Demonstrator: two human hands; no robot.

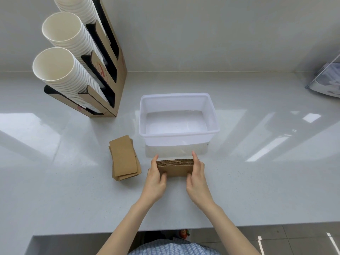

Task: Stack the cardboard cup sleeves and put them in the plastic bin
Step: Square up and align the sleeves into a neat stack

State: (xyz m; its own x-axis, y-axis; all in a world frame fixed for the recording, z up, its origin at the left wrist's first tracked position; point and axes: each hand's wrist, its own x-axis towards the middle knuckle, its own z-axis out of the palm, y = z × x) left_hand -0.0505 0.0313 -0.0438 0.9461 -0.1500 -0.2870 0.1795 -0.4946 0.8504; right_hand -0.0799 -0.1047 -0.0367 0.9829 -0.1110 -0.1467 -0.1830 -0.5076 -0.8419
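Both my hands hold a stack of brown cardboard cup sleeves (175, 167) on edge, just in front of the plastic bin. My left hand (156, 178) grips the stack's left end and my right hand (196, 176) grips its right end. The translucent white plastic bin (177, 135) stands on the counter beyond the stack with nothing inside it. A second pile of flat cardboard sleeves (124, 158) lies on the counter to the left of my hands, slightly fanned.
A cardboard cup dispenser (103, 74) with tilted stacks of white paper cups (58, 67) stands at the back left. A clear plastic holder (325, 80) sits at the far right. The counter's front edge (276, 225) runs below my forearms.
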